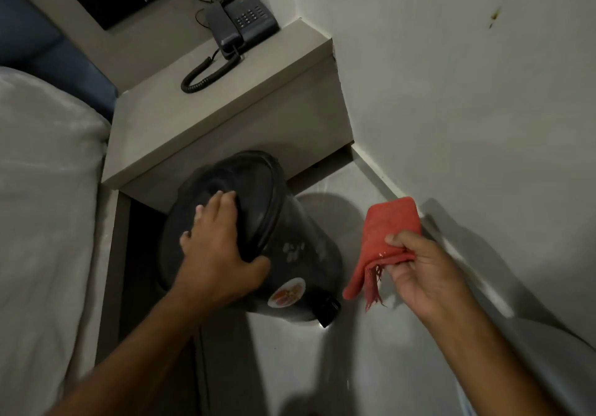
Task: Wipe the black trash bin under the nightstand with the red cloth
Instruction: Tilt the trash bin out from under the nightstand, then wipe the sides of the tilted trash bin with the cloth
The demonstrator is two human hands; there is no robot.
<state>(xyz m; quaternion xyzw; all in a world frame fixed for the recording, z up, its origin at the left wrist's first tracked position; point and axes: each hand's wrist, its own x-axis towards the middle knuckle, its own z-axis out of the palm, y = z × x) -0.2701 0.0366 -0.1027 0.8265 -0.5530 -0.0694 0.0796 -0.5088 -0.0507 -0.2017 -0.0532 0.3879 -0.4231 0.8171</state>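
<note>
The trash bin (290, 254) is showing black, with pale grey smudges dotting its side and a round white sticker (287, 292) glowing orange and red lower down. Right of the bin, the cloth (383, 238) is blazing red, frayed threads trailing. Above the bin, the nightstand (225, 119) is sitting beige-grey, carrying a dark grey phone (242, 22).
</note>
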